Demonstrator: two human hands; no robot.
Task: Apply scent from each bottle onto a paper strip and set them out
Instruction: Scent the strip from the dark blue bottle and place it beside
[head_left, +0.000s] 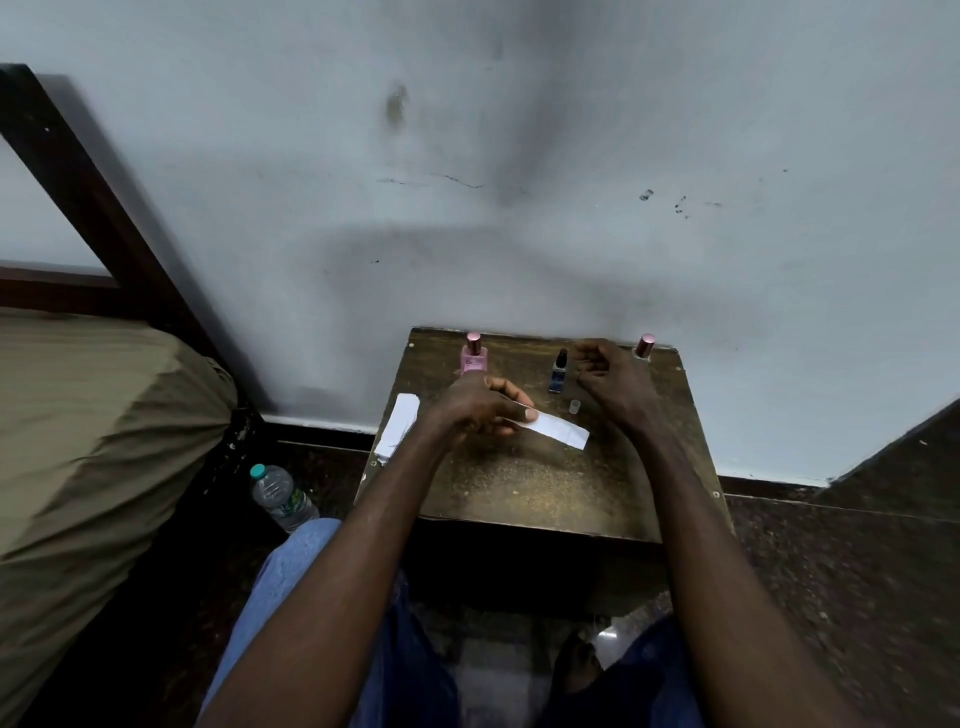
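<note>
I record left hand (478, 410) pinching a plain white strip (563, 432) over the table (519, 499), right hand (615, 382) curled beside the blue bottle (559, 371), contents indeterminable, open tabletop toward the near edge.

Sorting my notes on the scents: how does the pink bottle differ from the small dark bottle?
The pink bottle is bigger and broader; the dark bottle is small and slim. The pink bottle has a shiny rose cap; the dark bottle has a black top. The pink bottle stands back left on the table, the dark bottle nearer the middle. Both stand upright.
</note>
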